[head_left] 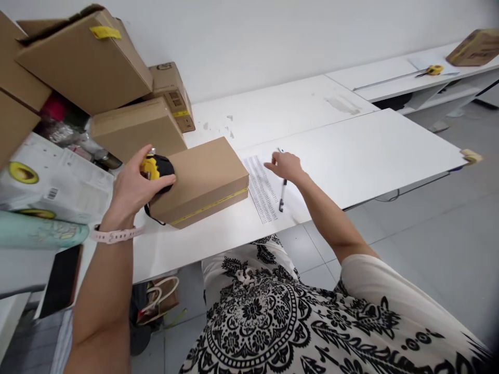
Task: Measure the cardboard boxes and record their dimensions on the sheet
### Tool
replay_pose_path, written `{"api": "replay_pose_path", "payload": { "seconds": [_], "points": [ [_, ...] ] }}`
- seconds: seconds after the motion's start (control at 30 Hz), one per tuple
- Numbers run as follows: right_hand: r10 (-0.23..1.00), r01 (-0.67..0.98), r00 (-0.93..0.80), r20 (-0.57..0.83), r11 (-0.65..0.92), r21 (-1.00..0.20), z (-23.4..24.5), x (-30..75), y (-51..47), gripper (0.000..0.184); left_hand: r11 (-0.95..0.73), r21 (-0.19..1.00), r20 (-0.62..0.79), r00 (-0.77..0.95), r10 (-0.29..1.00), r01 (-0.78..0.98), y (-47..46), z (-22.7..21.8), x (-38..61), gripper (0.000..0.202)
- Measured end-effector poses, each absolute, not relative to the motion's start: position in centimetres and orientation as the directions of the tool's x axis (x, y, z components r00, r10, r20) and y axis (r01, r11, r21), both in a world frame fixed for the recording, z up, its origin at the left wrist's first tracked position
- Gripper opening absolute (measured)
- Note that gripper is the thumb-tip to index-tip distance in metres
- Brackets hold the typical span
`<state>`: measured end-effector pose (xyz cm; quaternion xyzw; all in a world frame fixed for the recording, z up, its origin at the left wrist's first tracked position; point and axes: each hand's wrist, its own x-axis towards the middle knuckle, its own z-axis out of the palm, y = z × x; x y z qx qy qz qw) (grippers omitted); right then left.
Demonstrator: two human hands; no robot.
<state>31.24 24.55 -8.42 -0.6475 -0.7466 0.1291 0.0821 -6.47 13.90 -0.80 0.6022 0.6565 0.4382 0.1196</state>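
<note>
My left hand [134,182] is closed around a yellow and black tape measure [158,171], held at the left end of a closed cardboard box [206,171]. The box lies on the white table, with yellow tape along its near side. A black strap hangs below the tape measure. My right hand [286,167] hovers over a printed sheet of paper [262,189], thumb and fingers slightly apart. Below this hand a pen [282,197] lies on the paper, its upper part hidden. A small blue tip shows just beyond the fingers.
Cardboard boxes [86,62] are stacked at the left, beside an avocado-printed package [50,176], a mint-coloured roll-shaped item [42,228] and a dark phone-like object [61,280]. Another tape measure [434,69] and a box [475,48] stand on the far right table.
</note>
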Motion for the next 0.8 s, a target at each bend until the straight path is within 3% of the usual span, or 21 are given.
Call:
{"api": "replay_pose_path", "payload": {
  "seconds": [0.1,0.2,0.27,0.33,0.43,0.53,0.6,0.7,0.8],
  "points": [
    [0.978,0.985,-0.108,-0.176,0.082,-0.15,-11.2,34.4,22.8,0.036,0.038,0.542,0.292,-0.231,0.928,0.839,14.1,-0.8,-4.7,0.095],
    [0.968,0.98,-0.121,-0.219,0.082,-0.182,-13.1,35.7,21.5,0.026,0.003,0.555,0.288,-0.195,0.938,0.832,14.5,-1.3,-4.0,0.077],
    [0.957,0.935,-0.185,-0.224,0.101,-0.341,-13.7,36.1,21.1,0.015,-0.096,0.576,0.408,-0.184,0.894,0.812,13.8,-2.1,-3.1,0.071],
    [0.941,0.794,-0.248,-0.228,0.062,-0.605,-13.8,36.7,20.8,0.013,-0.246,0.545,0.59,-0.159,0.792,0.801,11.8,-3.6,-0.7,0.071],
    [0.936,0.347,-0.295,-0.192,-0.082,-0.934,-13.5,38.0,20.3,0.018,-0.453,0.489,0.665,0.018,0.747,0.746,7.5,-7.8,5.5,0.06],
    [0.95,-0.055,-0.3,-0.088,-0.11,-0.992,-13.0,39.1,19.1,0.033,-0.57,0.515,0.491,0.325,0.808,0.64,4.5,-13.1,12.5,0.052],
    [0.96,-0.154,-0.275,-0.043,-0.088,-0.984,-13.1,39.2,18.0,0.042,-0.571,0.49,0.327,0.468,0.821,0.659,4.0,-16.1,15.9,0.057],
    [0.973,-0.103,-0.225,-0.046,-0.071,-0.992,-14.0,38.3,16.1,0.046,-0.58,0.38,0.143,0.574,0.806,0.72,4.8,-18.7,18.5,0.078],
    [0.984,0.019,-0.152,-0.098,-0.096,-0.995,-15.9,36.8,14.7,0.046,-0.568,0.255,0.052,0.575,0.816,0.783,5.8,-19.5,19.4,0.086]
  ]
}}
